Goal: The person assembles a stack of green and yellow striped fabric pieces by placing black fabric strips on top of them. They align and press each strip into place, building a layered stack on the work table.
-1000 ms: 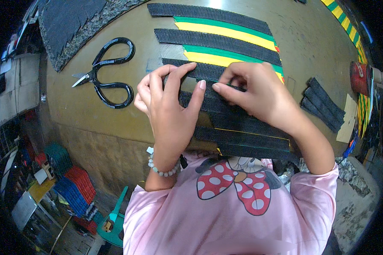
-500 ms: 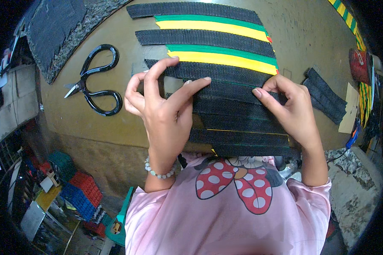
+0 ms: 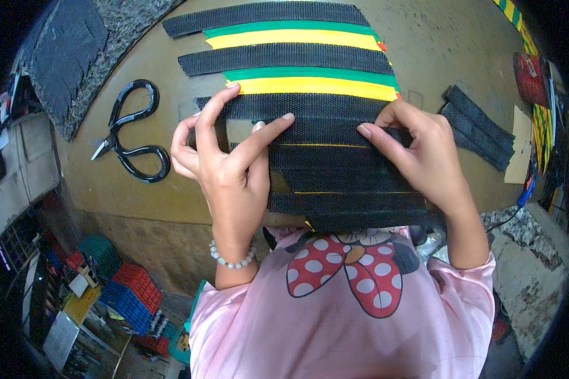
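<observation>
Several black woven strips [image 3: 310, 58] lie side by side on the table, with green strips [image 3: 310, 74] and yellow strips [image 3: 322, 86] between the far ones. Nearer me the black strips sit close together, thin yellow lines showing between some. My left hand [image 3: 227, 170] is open over their left ends, its fingers spread. Its thumb presses on a black strip [image 3: 329, 132], while the index fingertip touches the end of a yellow one. At the right end of that same black strip, my right hand [image 3: 417, 142] pinches its edge between thumb and bent forefinger.
Black-handled scissors [image 3: 114, 140] lie on the brown table [image 3: 107, 196] at left. A dark slab [image 3: 69, 63] is at the far left. Rightward are black woven pieces [image 3: 477, 129], tan card [image 3: 518, 145], a red pouch [image 3: 532, 79] and a blue-handled tool [image 3: 526, 189].
The strips, scissors and my left hand appear shifted left in the view. Between my hands, the thin green line has gone and a yellow line shows along the strip's near edge.
</observation>
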`<state>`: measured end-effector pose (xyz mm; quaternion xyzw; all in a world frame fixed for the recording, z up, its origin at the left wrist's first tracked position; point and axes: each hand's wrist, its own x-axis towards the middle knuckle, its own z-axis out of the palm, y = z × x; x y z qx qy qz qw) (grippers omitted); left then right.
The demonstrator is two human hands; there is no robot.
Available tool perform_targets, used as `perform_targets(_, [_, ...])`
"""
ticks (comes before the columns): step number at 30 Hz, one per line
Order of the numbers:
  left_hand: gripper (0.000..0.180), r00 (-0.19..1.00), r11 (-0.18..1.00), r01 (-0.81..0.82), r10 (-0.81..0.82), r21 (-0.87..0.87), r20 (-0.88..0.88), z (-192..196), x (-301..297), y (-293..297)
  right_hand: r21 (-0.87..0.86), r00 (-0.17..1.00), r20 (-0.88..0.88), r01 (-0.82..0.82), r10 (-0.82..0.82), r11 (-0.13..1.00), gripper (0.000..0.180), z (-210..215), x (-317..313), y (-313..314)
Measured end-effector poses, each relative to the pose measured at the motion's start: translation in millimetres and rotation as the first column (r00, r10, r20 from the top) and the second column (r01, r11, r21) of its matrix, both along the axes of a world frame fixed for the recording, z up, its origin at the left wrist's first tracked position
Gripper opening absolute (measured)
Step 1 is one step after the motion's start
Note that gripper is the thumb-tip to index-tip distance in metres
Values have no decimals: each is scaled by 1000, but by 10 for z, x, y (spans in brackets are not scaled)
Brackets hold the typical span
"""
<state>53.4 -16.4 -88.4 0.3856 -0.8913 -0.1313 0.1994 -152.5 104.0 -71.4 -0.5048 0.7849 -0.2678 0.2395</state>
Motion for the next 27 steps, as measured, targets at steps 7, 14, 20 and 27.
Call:
perform_targets(7, [32,1000,1000,-8,8,-2,8,-3,-2,11,-15,1000,11,3,-3,1000,27,2,6,1])
perform_targets(14, [30,997,996,-6,13,-89,78,32,-30,42,-35,1000,-9,-14,13,999,26,-16,-5,27])
perform_targets(20, [34,992,979,20,7,-201,129,194,-157,64,-79,996,-77,-54,47,995,28,-57,-9,29])
perform_targets(27, [66,899,897,386,-418,214,130,52,-338,454,11,973,-230,-5,7,1000,31,52,61,69])
